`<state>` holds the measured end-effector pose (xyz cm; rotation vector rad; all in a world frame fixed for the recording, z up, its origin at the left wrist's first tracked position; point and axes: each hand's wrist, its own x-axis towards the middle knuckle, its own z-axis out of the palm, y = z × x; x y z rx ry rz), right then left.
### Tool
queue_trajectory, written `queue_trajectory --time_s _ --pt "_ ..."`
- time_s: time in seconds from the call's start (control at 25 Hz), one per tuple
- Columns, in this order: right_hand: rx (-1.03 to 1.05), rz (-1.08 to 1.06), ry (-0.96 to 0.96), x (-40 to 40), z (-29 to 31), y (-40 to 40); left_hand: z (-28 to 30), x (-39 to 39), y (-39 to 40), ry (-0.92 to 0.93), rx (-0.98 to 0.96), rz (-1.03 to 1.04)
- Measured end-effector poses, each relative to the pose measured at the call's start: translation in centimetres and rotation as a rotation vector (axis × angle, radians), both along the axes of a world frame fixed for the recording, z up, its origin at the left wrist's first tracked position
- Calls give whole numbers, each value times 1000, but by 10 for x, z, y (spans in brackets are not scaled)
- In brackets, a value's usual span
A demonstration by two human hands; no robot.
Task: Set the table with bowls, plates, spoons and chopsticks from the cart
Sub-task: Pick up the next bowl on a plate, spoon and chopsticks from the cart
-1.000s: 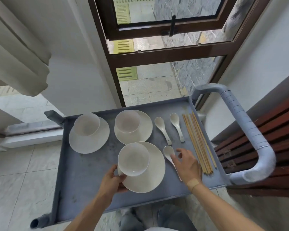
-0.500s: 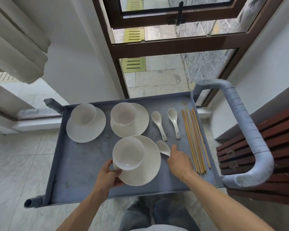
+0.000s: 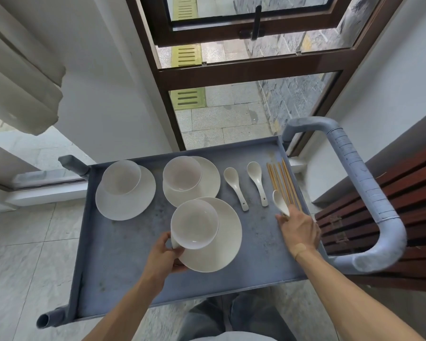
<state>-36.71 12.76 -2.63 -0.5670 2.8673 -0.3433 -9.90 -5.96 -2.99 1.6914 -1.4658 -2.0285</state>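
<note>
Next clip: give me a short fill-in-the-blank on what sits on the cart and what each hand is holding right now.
The cart carries ___ bowls, each on a plate.
The left hand grips the nearest plate and the ___ standing on it.
The right hand holds a white ___ while reaching over the chopsticks.
Two more spoons lie ___ the chopsticks and the plates.

Missing words: three; bowl; spoon; between

Bare forearms, a plaster (image 3: 301, 248) on the right wrist, grey trousers (image 3: 234, 313).
</note>
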Motion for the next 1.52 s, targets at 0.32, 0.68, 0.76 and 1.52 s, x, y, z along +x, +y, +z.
queue_trajectory --time_s 0.32,0.68,0.76,1.52 --pt "90 -95 -39 -4 -8 -9 -1 3 -18 16 8 -41" --pt "379 111 -64 -15 -7 -28 2 7 -22 25 7 -65" --pt "401 141 -49 -12 -9 -26 2 7 -22 28 12 -68" --pt "-691 -82 -622 114 25 -71 20 55 -20 107 1 50"
